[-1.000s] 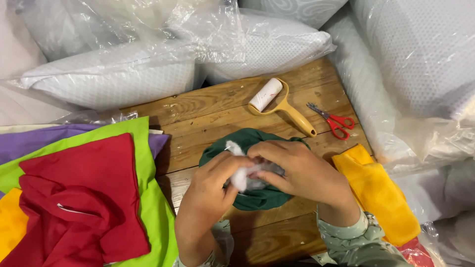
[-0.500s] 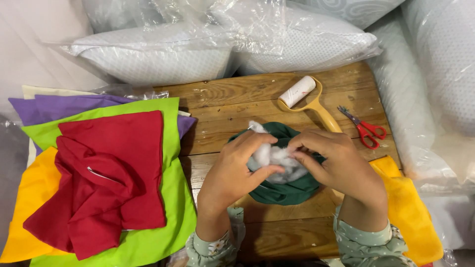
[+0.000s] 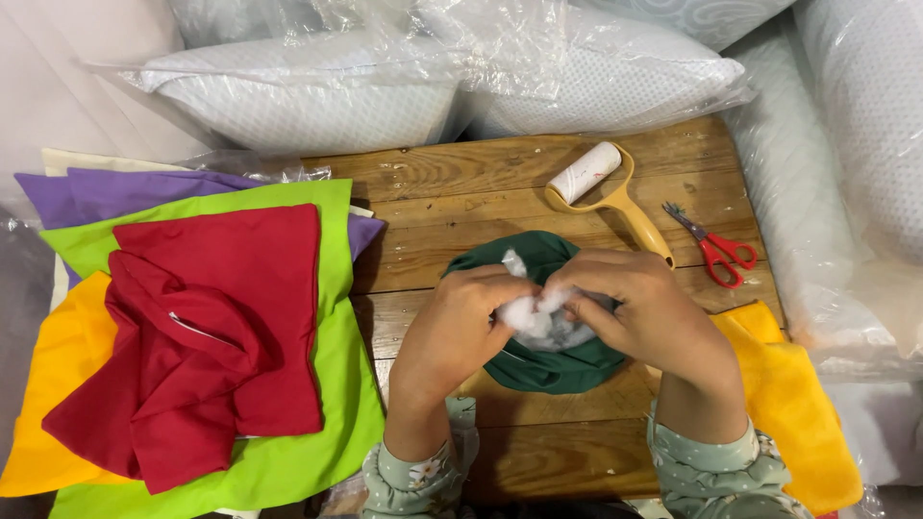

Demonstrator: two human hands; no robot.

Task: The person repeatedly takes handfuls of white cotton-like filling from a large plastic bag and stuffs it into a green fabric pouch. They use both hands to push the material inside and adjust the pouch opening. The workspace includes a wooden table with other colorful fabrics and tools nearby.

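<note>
1. Green fabric cover point(image 3: 538, 360) sits at centre frame on the wooden table point(image 3: 433, 197), bunched round; long axis can't be told, opening faces up toward the camera.
2. White stuffing point(image 3: 540, 322) sits in the opening, a tuft poking toward the upper left.
3. Left hand point(image 3: 452, 332): fingers curled shut, pinching the stuffing. Right hand point(image 3: 649, 312): same, closed on the stuffing from the right.
4. Versus 0.5 s ago: hands and cover unchanged, both hands still pinching.
5. Lint roller point(image 3: 596, 183) and red scissors point(image 3: 716, 250) at upper right.

Clear plastic bags wrap white pillows: one point(image 3: 308, 101) at far left behind the wooden table point(image 3: 461, 192), another point(image 3: 615, 86) at far centre, a third point(image 3: 856, 144) along the right.
</note>
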